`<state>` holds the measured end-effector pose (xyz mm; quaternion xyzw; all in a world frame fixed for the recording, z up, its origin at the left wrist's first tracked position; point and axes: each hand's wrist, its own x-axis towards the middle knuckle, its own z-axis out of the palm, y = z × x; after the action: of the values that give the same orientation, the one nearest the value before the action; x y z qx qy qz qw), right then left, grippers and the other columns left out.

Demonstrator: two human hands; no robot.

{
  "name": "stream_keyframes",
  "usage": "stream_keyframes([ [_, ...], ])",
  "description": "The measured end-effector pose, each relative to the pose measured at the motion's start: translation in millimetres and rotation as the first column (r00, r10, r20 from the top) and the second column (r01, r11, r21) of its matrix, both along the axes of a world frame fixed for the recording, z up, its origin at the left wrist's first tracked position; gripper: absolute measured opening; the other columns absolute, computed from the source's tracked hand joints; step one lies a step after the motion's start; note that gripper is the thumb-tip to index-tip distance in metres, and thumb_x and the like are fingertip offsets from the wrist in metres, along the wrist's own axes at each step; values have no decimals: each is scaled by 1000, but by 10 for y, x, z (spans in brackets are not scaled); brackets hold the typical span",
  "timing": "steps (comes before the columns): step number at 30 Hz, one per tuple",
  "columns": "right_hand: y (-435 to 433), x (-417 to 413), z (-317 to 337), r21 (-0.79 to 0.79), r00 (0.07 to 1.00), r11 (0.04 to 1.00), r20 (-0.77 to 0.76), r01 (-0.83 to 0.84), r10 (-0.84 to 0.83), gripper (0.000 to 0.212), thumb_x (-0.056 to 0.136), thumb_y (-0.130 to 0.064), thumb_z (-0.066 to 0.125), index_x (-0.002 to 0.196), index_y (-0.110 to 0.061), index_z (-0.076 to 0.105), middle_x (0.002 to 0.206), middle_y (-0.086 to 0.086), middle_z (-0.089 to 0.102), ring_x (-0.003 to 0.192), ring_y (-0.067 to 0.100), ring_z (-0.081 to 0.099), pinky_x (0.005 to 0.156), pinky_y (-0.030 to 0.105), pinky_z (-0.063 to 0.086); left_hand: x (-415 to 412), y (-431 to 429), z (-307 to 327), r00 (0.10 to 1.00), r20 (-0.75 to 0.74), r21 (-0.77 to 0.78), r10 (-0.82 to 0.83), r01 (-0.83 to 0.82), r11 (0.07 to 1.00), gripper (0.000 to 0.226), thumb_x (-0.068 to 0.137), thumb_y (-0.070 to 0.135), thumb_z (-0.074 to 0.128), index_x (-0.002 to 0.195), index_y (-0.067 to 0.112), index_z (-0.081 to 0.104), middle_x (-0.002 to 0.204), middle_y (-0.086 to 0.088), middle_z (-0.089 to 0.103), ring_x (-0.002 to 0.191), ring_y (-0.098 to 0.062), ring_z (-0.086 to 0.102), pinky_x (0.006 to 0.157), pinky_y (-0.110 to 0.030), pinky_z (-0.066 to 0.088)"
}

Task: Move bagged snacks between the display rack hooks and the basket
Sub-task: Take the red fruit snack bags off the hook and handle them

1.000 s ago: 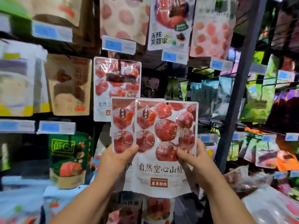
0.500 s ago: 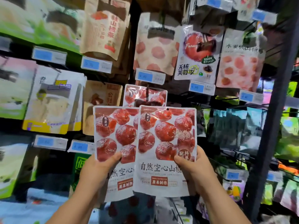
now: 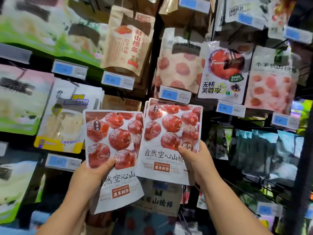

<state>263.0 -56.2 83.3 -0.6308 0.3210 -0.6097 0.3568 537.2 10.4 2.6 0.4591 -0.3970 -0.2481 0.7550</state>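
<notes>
Left hand (image 3: pixel 88 177) grip pinches the lower left of one upright hawthorn snack bag (image 3: pixel 113 138), right hand (image 3: pixel 198 160) grip pinches the lower right edge of a second bag (image 3: pixel 169 131) overlapping it, both before the display rack (image 3: pixel 153 53).

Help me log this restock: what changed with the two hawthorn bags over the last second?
The left hand drew the left bag leftward out from behind the right bag, held by the right hand; they now overlap only along one edge. Both hands kept their grips.
</notes>
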Motion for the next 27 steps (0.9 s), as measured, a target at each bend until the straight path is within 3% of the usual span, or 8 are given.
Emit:
stream_keyframes([
  [5, -133, 91, 102, 14, 1000, 1000, 0, 9, -9, 38, 84, -4, 75, 116, -15, 57, 108, 11, 73, 95, 30, 73, 87, 55, 57, 133, -58, 20, 1000, -12, -14, 9, -9, 1000, 13, 75, 27, 82, 82, 22, 73, 80, 4, 74, 81, -24, 70, 75, -38, 52],
  [10, -247, 89, 87, 17, 999, 1000, -38, 6, -5, 46, 80, -13, 78, 121, -13, 56, 111, 11, 73, 98, 30, 72, 90, 57, 55, 209, -103, -25, 998, -61, 0, -8, 8, 1000, 13, 72, 26, 85, 78, 34, 76, 79, 0, 77, 78, -32, 73, 83, -57, 55],
  [12, -259, 97, 76, 21, 999, 1000, -52, 6, -5, 53, 74, -21, 79, 121, -15, 57, 111, 11, 73, 99, 30, 72, 90, 58, 54, 226, -90, -25, 998, -70, 5, -7, 7, 1000, 14, 73, 26, 84, 76, 37, 76, 77, 1, 77, 77, -32, 73, 83, -57, 55],
  [14, -272, 98, 68, 16, 998, 1000, -65, 7, -6, 55, 71, -25, 80, 121, -17, 57, 112, 10, 73, 100, 30, 72, 90, 58, 54, 239, -74, -23, 997, -80, 0, -11, 11, 1000, 9, 73, 25, 84, 75, 28, 76, 76, 1, 76, 76, -32, 72, 82, -57, 56],
  [17, -292, 96, 67, 26, 998, 1000, -60, 15, -14, 51, 76, -21, 80, 120, -16, 57, 110, 10, 73, 98, 30, 72, 89, 57, 55, 268, -57, -15, 996, -85, 2, -2, 2, 1000, 10, 73, 23, 84, 75, 22, 74, 72, 4, 76, 75, -30, 72, 82, -56, 56],
  [23, -385, 131, 99, 82, 999, 997, -50, 5, -1, 53, 76, -17, 79, 123, -11, 54, 110, 13, 73, 96, 32, 73, 87, 58, 56, 296, -73, 0, 996, -88, -14, 9, -11, 1000, 19, 68, 32, 87, 77, 43, 74, 76, 5, 76, 78, -32, 72, 83, -59, 55],
  [27, -438, 163, 96, 66, 995, 996, -75, 66, -61, 54, 76, -28, 79, 122, -15, 55, 111, 8, 73, 98, 28, 72, 90, 55, 55, 309, -66, 22, 995, -101, -24, 12, -15, 1000, 12, 72, 28, 84, 74, 35, 75, 74, 4, 76, 77, -32, 72, 82, -56, 56],
])
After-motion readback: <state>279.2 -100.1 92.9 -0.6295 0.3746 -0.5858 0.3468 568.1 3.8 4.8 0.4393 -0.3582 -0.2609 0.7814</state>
